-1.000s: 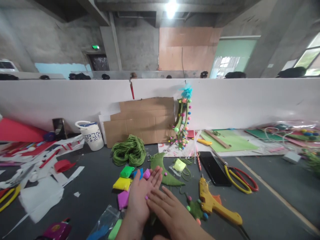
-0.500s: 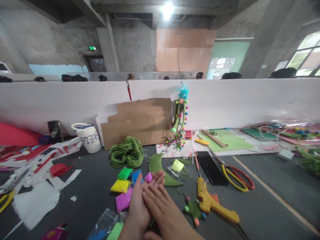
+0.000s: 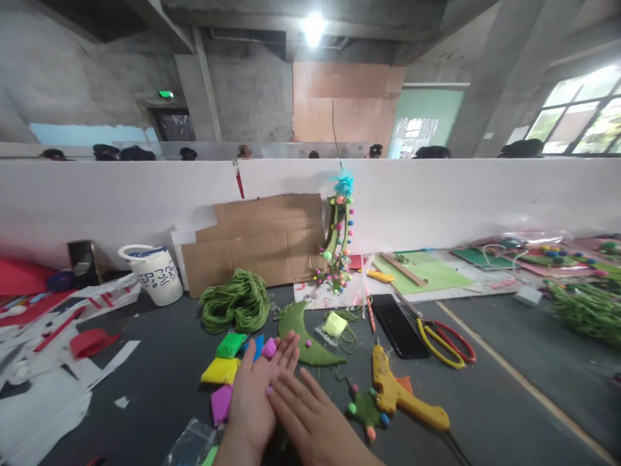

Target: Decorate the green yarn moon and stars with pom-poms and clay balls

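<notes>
My left hand point(image 3: 255, 398) is palm up with its fingers stretched out. Flat across its palm lies my right hand point(image 3: 313, 414), fingers straight. A tiny purple clay ball point(image 3: 269, 390) shows on the left palm, at the right fingertips. Beside the left fingers is a larger pink-purple clay lump point(image 3: 269, 347). Just beyond lies a green felt crescent point(image 3: 305, 336) with one small purple ball on it. Clay packets in green point(image 3: 231, 345), yellow point(image 3: 220, 370) and purple point(image 3: 222, 404) sit left of my hands. A green felt star point(image 3: 366, 409) with coloured balls lies to the right.
A yellow glue gun point(image 3: 388, 382), a black phone point(image 3: 400, 325) and scissors point(image 3: 444, 343) lie on the right. Green yarn point(image 3: 236, 301), cardboard point(image 3: 252, 249) and a white bucket point(image 3: 158, 278) stand farther back. Paper scraps point(image 3: 43, 414) cover the left; a decorated hanging piece point(image 3: 338, 239) stands behind.
My right hand has slid slightly down across the left palm, and the tiny purple ball now shows. A small purple ball now shows on the crescent. The view has shifted slightly right.
</notes>
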`<state>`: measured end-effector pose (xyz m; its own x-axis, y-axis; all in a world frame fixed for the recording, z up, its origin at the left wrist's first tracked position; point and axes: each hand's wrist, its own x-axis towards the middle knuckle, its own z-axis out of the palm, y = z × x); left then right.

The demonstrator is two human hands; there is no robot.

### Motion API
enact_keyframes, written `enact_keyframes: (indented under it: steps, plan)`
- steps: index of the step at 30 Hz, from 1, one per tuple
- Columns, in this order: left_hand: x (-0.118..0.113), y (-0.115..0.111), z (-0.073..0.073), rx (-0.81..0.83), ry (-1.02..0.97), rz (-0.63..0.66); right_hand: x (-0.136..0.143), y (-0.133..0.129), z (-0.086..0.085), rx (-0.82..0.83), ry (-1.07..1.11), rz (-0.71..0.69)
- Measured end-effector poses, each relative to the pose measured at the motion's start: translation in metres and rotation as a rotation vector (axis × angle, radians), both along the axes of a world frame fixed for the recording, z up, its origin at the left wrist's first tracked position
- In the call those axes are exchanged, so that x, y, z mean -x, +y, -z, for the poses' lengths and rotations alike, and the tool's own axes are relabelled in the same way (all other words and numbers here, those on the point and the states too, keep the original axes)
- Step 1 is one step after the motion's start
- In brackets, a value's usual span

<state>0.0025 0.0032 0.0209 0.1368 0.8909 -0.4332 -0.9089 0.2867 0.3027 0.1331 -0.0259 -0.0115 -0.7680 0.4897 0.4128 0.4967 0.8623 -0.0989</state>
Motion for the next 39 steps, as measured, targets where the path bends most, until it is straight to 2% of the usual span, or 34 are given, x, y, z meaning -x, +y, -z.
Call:
enact_keyframes:
  steps: [6,12,16,19,21,26,31,36,39]
  plan:
    - [-0.006,-0.003,-0.003,0.042,0.062,0.055,-0.002,0.0,-0.006,0.013,0.014,-0.009]
    - [-0.004,-0.001,0.001,0.015,0.015,0.021,0.001,0.0,-0.002,-0.107,0.051,-0.038]
    - [-0.008,-0.005,-0.007,0.039,0.102,0.048,-0.002,0.002,-0.008,-0.024,0.044,-0.024]
    - [-0.009,-0.004,-0.012,0.023,0.126,0.027,-0.004,0.003,-0.008,-0.081,0.061,-0.069]
    - [-0.009,-0.004,-0.011,0.02,0.134,0.034,-0.003,0.002,-0.007,-0.11,0.068,-0.096]
    - [-0.007,-0.005,-0.009,0.016,0.128,0.07,-0.004,0.002,-0.008,-0.019,0.051,-0.049]
    - [-0.007,-0.004,-0.006,0.029,0.107,0.037,-0.004,0.002,0.002,-0.109,0.084,-0.078]
    - [-0.009,-0.005,-0.002,0.021,0.085,0.079,-0.005,0.0,0.001,0.016,0.076,-0.017]
    - [-0.008,-0.002,-0.001,0.007,0.078,0.045,-0.007,-0.001,-0.002,-0.044,0.1,-0.077]
